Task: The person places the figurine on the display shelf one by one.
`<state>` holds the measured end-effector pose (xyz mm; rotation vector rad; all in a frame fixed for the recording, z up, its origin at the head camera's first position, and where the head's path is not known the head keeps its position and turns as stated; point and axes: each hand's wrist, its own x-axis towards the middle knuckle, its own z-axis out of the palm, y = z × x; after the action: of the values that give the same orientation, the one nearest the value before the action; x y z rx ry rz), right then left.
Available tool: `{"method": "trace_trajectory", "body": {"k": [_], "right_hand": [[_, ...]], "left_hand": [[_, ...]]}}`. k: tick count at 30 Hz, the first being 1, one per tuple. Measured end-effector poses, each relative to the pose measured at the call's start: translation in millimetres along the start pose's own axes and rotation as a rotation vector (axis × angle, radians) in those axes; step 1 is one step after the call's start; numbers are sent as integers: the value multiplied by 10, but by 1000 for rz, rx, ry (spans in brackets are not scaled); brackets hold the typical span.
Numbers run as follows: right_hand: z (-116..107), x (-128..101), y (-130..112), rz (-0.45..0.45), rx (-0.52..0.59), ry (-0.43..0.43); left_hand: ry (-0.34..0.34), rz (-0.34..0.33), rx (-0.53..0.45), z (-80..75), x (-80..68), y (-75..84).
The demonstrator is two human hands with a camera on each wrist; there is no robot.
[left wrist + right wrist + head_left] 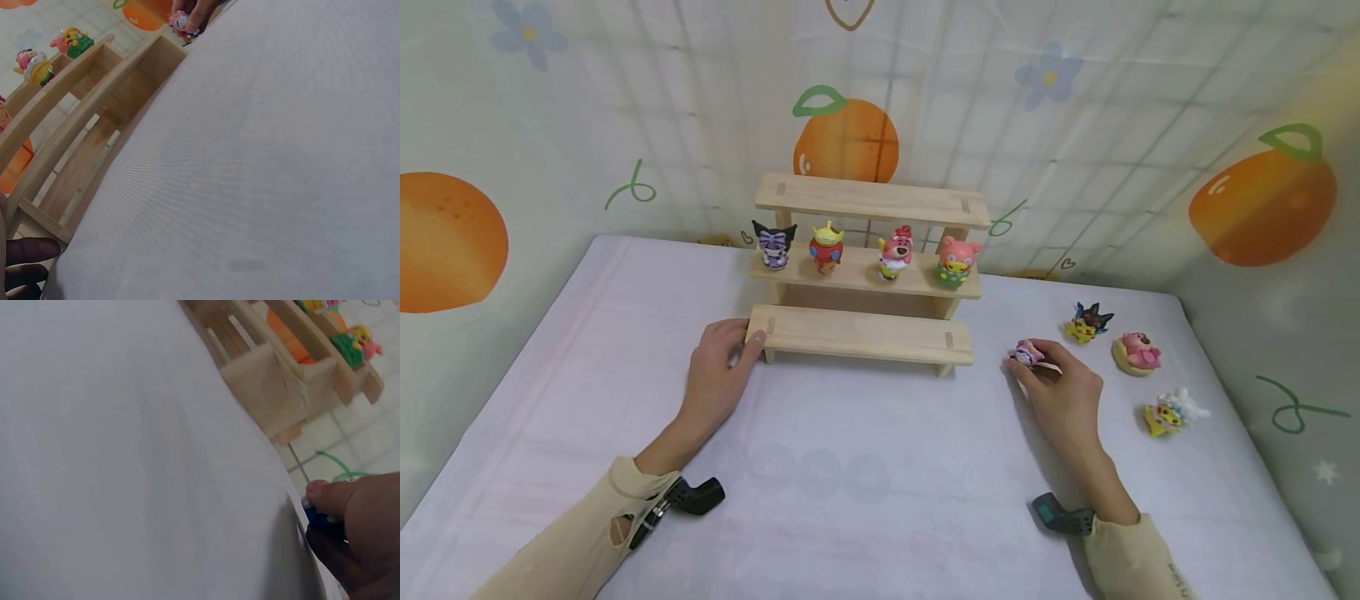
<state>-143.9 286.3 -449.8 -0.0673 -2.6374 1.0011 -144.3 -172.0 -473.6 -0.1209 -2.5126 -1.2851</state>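
Pinching a small purple-and-white figurine (1026, 355) against the white tabletop (865, 467), the right hand (1060, 392) has its fingers curled over the toy, just right of the wooden stepped shelf (867, 275). The toy lies at the fingertips, on the shelf side of the hand, near the right end of the bottom step (859, 335) but apart from it. The left hand (718, 375) rests at the opposite end, thumb and fingers wrapped on the left corner of that bottom step, gripping it. The shelf's long axis runs left to right between the two hands, so the right hand is plainly the nearer one to the figurine; the left is well apart from it.

The middle step carries four figurines: a black-eared purple one (773, 244), a green alien in red (826, 247), a pink bear (895, 253) and a pink one on a green base (957, 261). The bottom and top steps hold nothing. Right of the right hand, three more toys lie flat on the table: a black-and-yellow one (1088, 322), a pink bear on a tan base (1137, 353) and a yellow-and-white one (1172, 412).

The right wrist view shows only fingertips over something blue, too blurred to name.
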Motion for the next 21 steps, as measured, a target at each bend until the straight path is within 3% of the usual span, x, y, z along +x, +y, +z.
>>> {"method": "trace_trajectory", "body": {"k": [10, 16, 21], "right_hand": [[137, -72, -166, -16, -6, -65], [140, -74, -184, -29, 6, -58], [118, -51, -254, -99, 59, -8]], "left_hand": [[-2, -6, 1, 7, 8, -10], [-11, -15, -8, -3, 10, 5], [-12, -17, -5, -7, 8, 19]]}}
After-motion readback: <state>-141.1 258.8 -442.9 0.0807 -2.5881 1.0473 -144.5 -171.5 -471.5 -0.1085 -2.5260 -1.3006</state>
